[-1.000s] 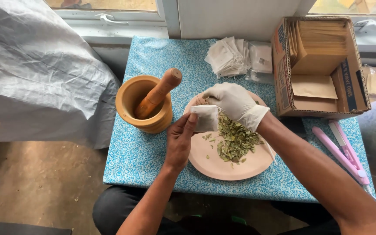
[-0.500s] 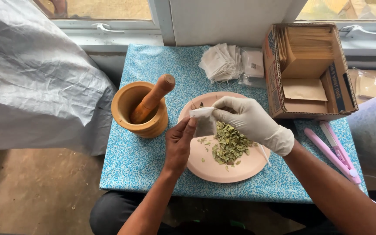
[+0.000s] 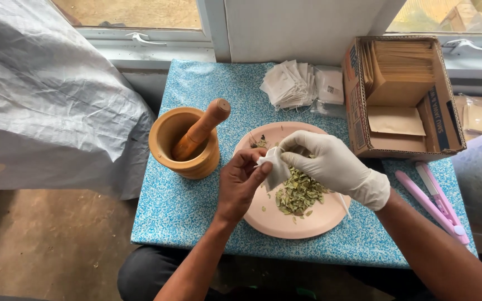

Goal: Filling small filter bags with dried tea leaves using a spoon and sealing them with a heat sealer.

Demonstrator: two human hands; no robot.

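White-gloved right hand [image 3: 330, 167] and bare left hand [image 3: 241, 181] both pinch one small white paper sachet [image 3: 274, 167], fingers closed on it. Below lies one round pink plate [image 3: 308, 220] of dried green leaves [image 3: 299, 192]; one wooden mortar [image 3: 182, 146] with one wooden pestle [image 3: 203, 128] stands beside it.

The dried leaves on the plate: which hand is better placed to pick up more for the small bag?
Probably the right hand: gloved, it lies directly over the dried leaves, while the bare left hand holds the small white bag.

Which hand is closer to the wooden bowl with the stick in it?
Left. The bare left hand is just right of the wooden mortar, not touching. The gloved right hand is farther right, above the pink plate; both hold the small white bag.
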